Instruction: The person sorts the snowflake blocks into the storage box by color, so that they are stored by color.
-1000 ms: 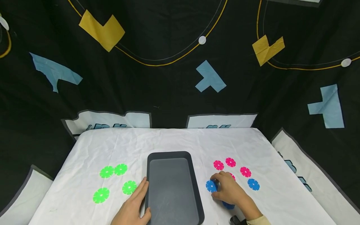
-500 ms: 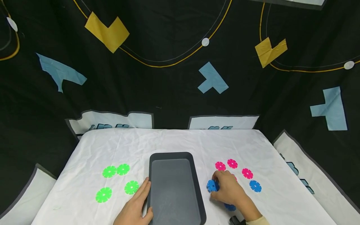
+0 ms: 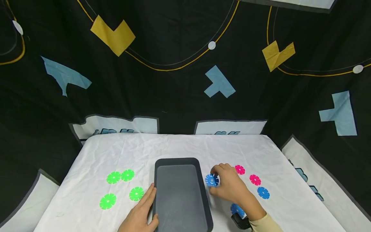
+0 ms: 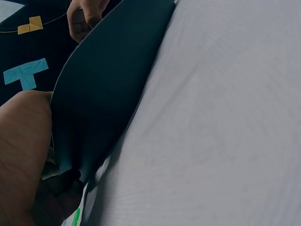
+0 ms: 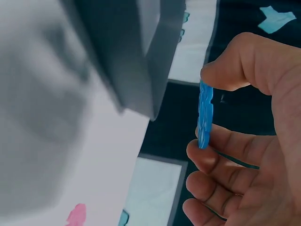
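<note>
My right hand (image 3: 230, 183) pinches a blue flower-shaped disc (image 3: 212, 180) edgewise between thumb and fingertips, just right of the dark grey tray (image 3: 179, 193). In the right wrist view the blue disc (image 5: 205, 115) stands on edge under the thumb, raised near the tray's side (image 5: 155, 61). My left hand (image 3: 140, 209) rests against the tray's left side with fingers straight and the thumb at its rim. In the left wrist view the left hand (image 4: 23, 155) lies along the tray's wall (image 4: 103, 84). Nothing lies in the visible part of the tray.
Several green discs (image 3: 113, 177) lie left of the tray on the white cloth (image 3: 174, 145). To the right are pink discs (image 3: 255, 179) and a blue disc (image 3: 263, 193); another blue disc (image 3: 237, 210) is partly under the right wrist. A black curtain (image 3: 174, 96) hangs behind.
The right hand has taken hold of the blue disc and lifted it, moving away from me and left toward the tray. It now covers some pink discs. The left hand stays at the tray.
</note>
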Tool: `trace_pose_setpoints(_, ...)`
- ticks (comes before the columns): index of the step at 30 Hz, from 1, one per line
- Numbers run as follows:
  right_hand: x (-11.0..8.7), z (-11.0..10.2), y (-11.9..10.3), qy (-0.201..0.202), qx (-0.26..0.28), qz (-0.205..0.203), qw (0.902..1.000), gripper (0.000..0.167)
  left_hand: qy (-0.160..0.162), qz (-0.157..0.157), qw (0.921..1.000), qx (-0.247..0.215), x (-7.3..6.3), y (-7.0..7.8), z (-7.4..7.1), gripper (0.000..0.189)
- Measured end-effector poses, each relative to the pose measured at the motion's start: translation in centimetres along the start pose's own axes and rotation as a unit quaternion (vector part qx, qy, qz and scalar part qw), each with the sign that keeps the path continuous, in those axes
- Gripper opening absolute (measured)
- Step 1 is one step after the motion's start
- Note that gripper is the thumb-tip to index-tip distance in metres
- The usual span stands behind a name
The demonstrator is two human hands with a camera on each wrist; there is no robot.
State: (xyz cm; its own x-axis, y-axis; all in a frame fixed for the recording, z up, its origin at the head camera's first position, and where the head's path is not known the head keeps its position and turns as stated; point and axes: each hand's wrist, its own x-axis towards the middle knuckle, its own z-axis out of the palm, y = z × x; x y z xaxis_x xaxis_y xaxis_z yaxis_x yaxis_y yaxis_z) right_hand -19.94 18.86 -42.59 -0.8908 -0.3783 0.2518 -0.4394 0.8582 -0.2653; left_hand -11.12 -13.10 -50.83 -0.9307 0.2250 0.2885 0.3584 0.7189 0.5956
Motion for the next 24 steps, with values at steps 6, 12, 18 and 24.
trace_pose_setpoints(6,1.1,0.3,-1.2,0.013,0.019,-0.033,0.9992,0.040,0.003,0.014,0.9999,0.000,-0.2,-0.3,0.2,0.080)
trace_pose_setpoints(12,2.0,1.0,-2.1,0.021,0.040,-0.062,0.9971,0.039,0.003,0.027,0.9996,0.005,-0.3,-0.5,0.4,0.078)
trace_pose_setpoints(18,3.2,1.7,-3.2,0.015,0.035,-0.070,0.9969,0.041,0.016,0.036,0.9992,-0.001,-0.3,-0.6,0.3,0.079)
trace_pose_setpoints(24,4.9,2.8,-4.6,0.001,0.025,-0.070,0.9972,0.043,0.011,0.023,0.9997,-0.003,-0.2,-0.4,0.0,0.079)
